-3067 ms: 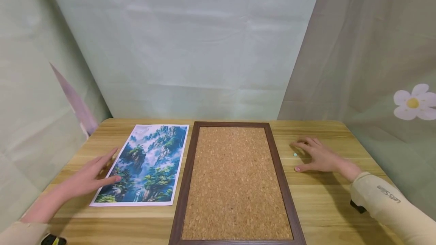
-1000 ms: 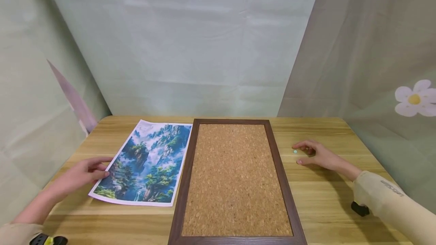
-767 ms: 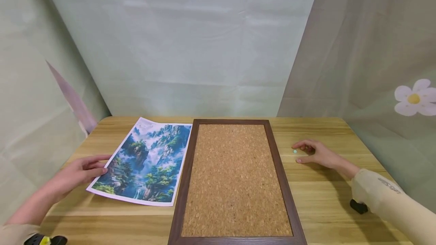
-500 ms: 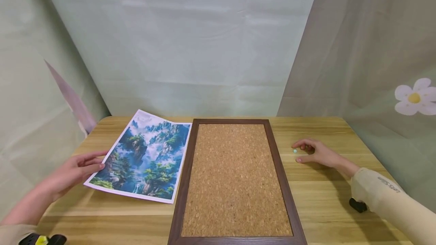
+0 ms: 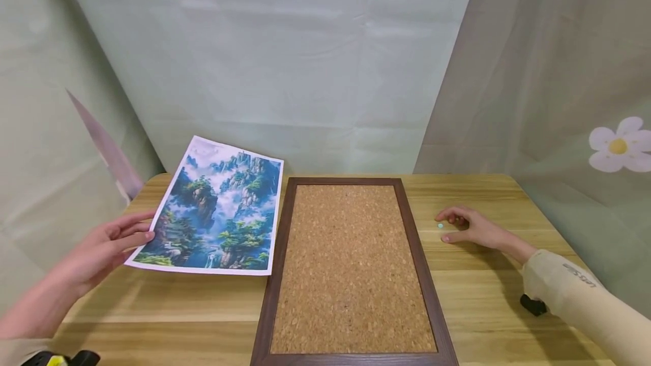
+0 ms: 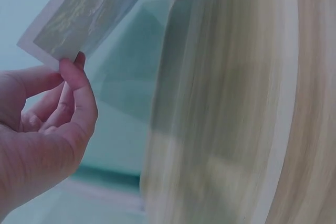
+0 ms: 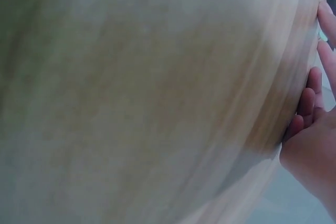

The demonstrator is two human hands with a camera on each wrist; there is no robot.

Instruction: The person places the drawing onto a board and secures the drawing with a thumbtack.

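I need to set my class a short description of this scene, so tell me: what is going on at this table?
A person sits at a light wooden table. Their left hand pinches the edge of a printed picture of blue-green misty mountains and holds it tilted above the tabletop, left of a brown-framed rectangular cork board lying flat. Their right hand rests on the table to the board's right, fingertips beside a tiny pale green pin, not visibly gripping it.

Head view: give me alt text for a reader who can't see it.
A left hand lifts a mountain landscape print by its left edge beside a framed cork board on a wooden table. The right hand rests by a small green pin.
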